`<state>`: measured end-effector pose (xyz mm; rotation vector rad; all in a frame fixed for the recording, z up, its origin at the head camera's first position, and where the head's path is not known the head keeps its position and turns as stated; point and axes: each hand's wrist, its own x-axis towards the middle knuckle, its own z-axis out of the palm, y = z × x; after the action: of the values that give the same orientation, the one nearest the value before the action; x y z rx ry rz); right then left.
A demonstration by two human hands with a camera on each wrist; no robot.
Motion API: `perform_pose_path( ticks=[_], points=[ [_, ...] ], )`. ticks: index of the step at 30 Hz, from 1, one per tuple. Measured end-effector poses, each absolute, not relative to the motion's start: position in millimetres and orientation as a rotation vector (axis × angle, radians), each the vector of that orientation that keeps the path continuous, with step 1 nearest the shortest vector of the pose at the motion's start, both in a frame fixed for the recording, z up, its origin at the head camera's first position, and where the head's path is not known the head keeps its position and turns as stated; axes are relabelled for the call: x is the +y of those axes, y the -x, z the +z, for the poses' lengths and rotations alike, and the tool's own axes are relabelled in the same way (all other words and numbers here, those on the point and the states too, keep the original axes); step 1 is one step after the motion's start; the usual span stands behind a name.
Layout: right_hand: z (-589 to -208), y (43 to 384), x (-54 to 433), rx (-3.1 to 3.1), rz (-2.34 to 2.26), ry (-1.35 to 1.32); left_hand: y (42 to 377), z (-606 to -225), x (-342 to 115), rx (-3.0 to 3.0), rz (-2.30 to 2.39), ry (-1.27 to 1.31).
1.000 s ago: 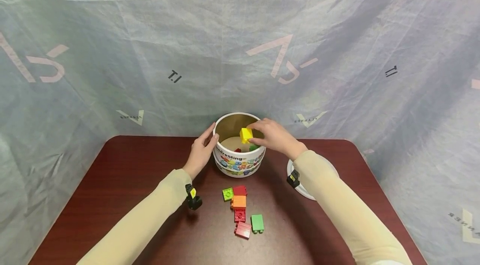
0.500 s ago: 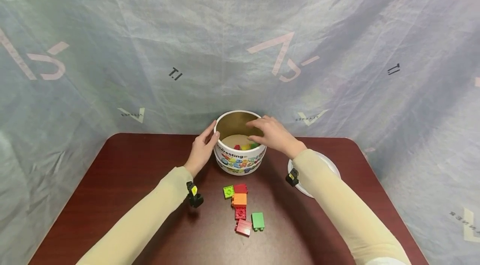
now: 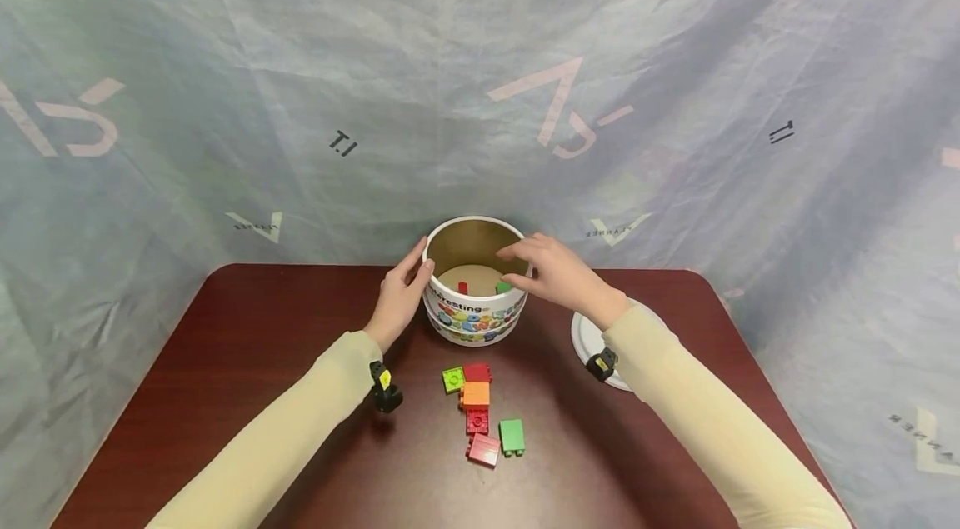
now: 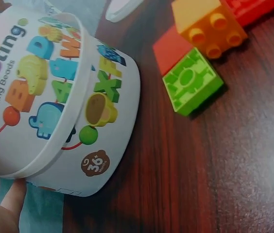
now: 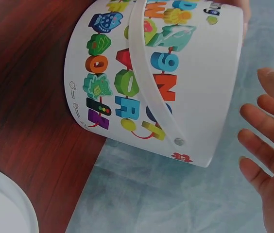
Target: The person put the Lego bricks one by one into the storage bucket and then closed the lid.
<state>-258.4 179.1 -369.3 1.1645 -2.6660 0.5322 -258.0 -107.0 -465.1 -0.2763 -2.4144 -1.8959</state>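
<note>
A white toy bucket point(image 3: 472, 335) printed with colourful letters stands upright at the back of the table. Inside it show a red block point(image 3: 462, 288) and a green block point(image 3: 503, 287); its front wall hides the rest. My left hand point(image 3: 397, 301) rests against the bucket's left side, fingers and thumb spread along the outside by the rim. Over the right rim is my right hand point(image 3: 558, 273), thumb and fingers apart and nothing between them. Nearer me lie a lime block point(image 3: 453, 380), an orange block point(image 3: 476, 396), a green block point(image 3: 512, 436) and several red blocks point(image 3: 483, 450).
A round white lid point(image 3: 587, 339) lies right of the bucket, partly under the right forearm. Behind the table point(image 3: 300, 321) hangs a grey-blue sheet point(image 3: 420, 96), close to the bucket's back. The bucket's white handle point(image 4: 71, 116) hangs across its front.
My right hand let go of a yellow block, which dropped into the bucket and is now out of sight. It has since drawn back slightly to the right. The left hand stays at the bucket.
</note>
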Motion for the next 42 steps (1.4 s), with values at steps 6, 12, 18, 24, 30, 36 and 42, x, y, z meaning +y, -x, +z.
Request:
perform_pose_path(
  ticks=[6, 12, 18, 24, 30, 36, 42],
  points=[
    [-367, 243, 191, -2.653, 0.601, -1.154, 258, -463, -105, -2.428, -1.877, 0.283],
    [-369, 231, 201, -2.631, 0.605, -1.154, 257, -464, -107, -2.427, -1.881, 0.278],
    [-375, 220, 210, -2.583, 0.613, -1.175, 258, -464, -107, -2.414, -1.894, 0.281],
    [-381, 208, 214, -2.617, 0.615, -1.179, 256, -463, -108, -2.423, -1.891, 0.272],
    [-386, 196, 218, -2.624, 0.642, -1.178, 255, -461, -108, -2.424, -1.884, 0.276],
    [-394, 186, 223, -2.630, 0.652, -1.176, 255, -462, -107, -2.427, -1.890, 0.266],
    [-405, 176, 226, -2.635, 0.661, -1.192, 256, -462, -106, -2.416, -1.867, 0.270]
  ],
)
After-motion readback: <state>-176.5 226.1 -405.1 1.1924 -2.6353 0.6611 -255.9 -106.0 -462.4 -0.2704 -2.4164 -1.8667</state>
